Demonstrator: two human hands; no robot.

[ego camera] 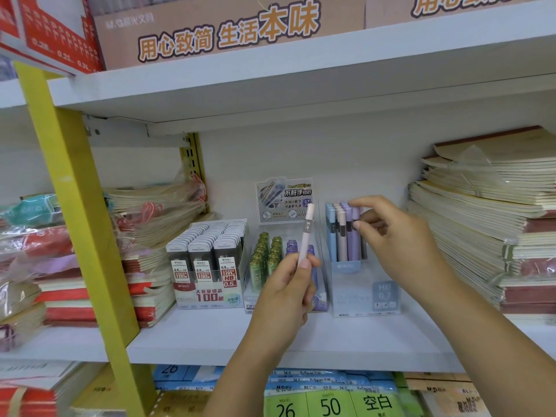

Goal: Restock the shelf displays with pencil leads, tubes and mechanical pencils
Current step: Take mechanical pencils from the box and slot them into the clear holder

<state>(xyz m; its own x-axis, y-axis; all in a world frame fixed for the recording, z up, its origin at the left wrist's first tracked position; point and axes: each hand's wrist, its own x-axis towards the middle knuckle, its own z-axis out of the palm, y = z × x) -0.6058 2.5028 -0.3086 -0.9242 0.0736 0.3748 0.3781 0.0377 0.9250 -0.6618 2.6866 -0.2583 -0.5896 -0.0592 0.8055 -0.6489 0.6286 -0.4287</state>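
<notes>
Pink tube (307,233) upright in left hand (285,290); right hand (397,236) pinches lilac tube (355,236).

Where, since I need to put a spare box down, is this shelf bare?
Bare: the front strip of the white shelf, ahead of the 0.5 HB lead display, the green and purple tube display and the HB 0.7 tube display. Crowded: the display row, hemmed by the red notebook stack and the beige notebook stack.

A pink lead tube (306,236) tilts near-upright; pastel tubes (346,236) stand in clear display box (365,293).
</notes>
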